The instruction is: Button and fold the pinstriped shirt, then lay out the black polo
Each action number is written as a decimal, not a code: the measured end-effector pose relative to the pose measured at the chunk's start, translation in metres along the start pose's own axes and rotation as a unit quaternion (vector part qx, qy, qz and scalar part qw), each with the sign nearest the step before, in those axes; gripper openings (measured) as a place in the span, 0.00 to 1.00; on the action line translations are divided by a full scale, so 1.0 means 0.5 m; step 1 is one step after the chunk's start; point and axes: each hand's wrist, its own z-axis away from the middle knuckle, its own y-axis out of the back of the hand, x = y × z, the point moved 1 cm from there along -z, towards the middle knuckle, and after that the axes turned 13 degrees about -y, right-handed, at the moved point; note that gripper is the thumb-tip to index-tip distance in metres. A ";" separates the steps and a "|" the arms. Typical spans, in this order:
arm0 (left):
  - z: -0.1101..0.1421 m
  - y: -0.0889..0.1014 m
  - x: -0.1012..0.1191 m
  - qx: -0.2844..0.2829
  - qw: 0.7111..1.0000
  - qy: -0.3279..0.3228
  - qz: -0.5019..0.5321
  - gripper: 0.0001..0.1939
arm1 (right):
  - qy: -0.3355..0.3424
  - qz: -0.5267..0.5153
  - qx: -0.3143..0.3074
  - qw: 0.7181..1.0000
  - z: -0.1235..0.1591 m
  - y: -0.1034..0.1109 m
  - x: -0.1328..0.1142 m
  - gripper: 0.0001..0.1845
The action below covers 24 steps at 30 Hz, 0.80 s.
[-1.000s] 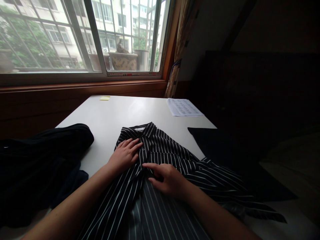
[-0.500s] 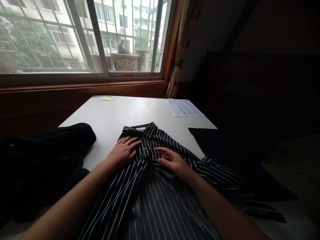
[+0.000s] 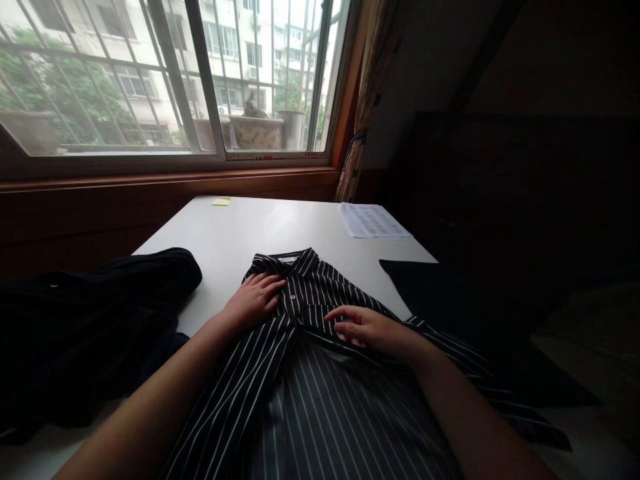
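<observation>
A black shirt with thin white stripes (image 3: pixel 310 393) lies collar-away on the white table (image 3: pixel 270 227). My left hand (image 3: pixel 253 301) rests flat on the shirt's left chest just below the collar, fingers stretched out and together. My right hand (image 3: pixel 367 327) lies on the right chest beside the button placket, fingers extended and slightly curled, touching the fabric. Neither hand holds anything.
A pile of dark clothing (image 3: pixel 85 327) covers the table's left side. A printed sheet of paper (image 3: pixel 373 221) lies at the far right corner, a yellow sticky note (image 3: pixel 221 201) at the far edge. A dark cloth (image 3: pixel 450 300) lies to the right. A window (image 3: pixel 165 73) is beyond.
My right hand has slid up and to the right across the shirt, from the lower middle to the right chest. My left hand has stayed flat near the collar.
</observation>
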 end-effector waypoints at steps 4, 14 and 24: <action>-0.001 -0.004 -0.009 -0.012 1.000 0.002 -0.012 0.25 | -0.011 0.052 -0.005 0.999 -0.003 0.006 0.005 0.23; -0.021 -0.001 -0.058 -0.044 0.997 -0.043 -0.044 0.27 | 0.094 0.134 0.075 0.984 -0.016 -0.037 -0.001 0.14; -0.065 0.047 -0.071 -0.048 0.993 -0.093 -0.061 0.23 | 0.145 0.107 0.152 0.972 -0.041 -0.044 0.012 0.14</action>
